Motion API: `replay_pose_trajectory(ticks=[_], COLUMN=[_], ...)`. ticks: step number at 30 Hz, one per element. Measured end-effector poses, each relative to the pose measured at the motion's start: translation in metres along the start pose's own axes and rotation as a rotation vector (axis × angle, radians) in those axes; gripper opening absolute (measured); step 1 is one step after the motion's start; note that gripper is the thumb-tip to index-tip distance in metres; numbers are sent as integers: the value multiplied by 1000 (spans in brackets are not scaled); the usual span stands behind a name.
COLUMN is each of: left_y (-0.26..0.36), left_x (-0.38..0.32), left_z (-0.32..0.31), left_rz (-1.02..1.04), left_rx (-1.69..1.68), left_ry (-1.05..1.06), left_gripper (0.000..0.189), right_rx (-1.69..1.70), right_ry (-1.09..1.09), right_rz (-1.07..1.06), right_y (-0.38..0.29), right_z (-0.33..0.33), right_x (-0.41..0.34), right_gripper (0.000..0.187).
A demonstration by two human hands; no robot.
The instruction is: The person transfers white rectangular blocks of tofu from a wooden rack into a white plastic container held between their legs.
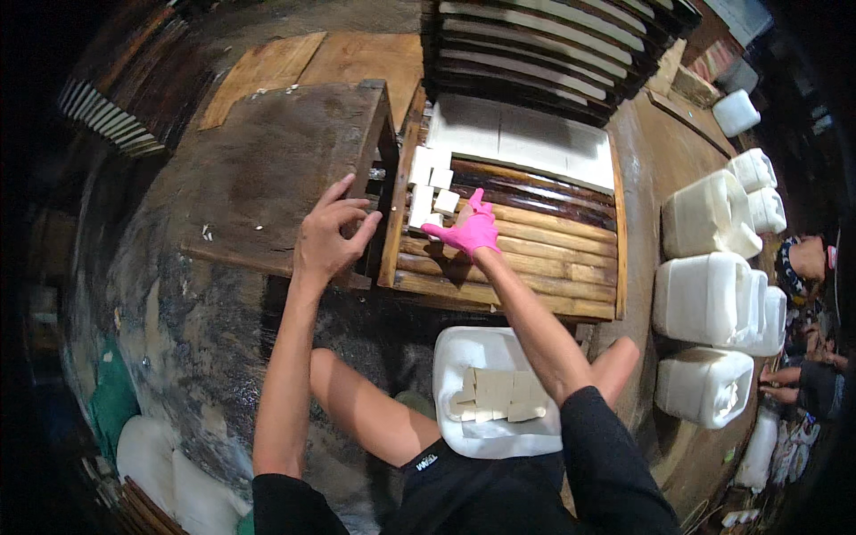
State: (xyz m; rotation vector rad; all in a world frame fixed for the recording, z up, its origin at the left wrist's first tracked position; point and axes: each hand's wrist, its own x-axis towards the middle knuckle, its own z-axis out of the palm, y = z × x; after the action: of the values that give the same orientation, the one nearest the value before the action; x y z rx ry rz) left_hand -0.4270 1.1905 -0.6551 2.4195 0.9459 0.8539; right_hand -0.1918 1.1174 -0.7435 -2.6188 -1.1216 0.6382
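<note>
My left hand (334, 231) is bare and hangs above the right edge of a dark wooden table (281, 180). Its fingers are curved and apart, with nothing in them. A pink glove covers my right hand (471, 227), which is spread over a bamboo-slat rack (542, 267). Thumb and forefinger point away from each other, and I see nothing held. Just left of that hand lie several small white blocks (446, 200), which look like tofu. Behind them a large white slab (535, 140) rests on the rack. In my lap, a cut-open white plastic container (455, 438) holds paler cut blocks (495, 391).
A stack of dark slatted racks (535, 60) with white slabs between rises at the back. Several white plastic jerrycans (699, 294) line the right side. White sacks (147, 455) lie at lower left. Another person's legs (782, 381) show at far right.
</note>
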Motion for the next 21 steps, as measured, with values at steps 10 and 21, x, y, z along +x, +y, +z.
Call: replay_pose_trajectory(ticks=[10,21], left_y=[-1,10], left_x=[-3,6], left_z=[-2,1], left_rz=[-74,-46], left_rx=[-10,-3], left_ry=[24,48], left_gripper=[21,11], right_rx=[774,580], right_ry=[23,299], right_rz=[-187,-208], right_y=[16,17], right_z=[83,82], right_x=[43,46], right_gripper=[71,62])
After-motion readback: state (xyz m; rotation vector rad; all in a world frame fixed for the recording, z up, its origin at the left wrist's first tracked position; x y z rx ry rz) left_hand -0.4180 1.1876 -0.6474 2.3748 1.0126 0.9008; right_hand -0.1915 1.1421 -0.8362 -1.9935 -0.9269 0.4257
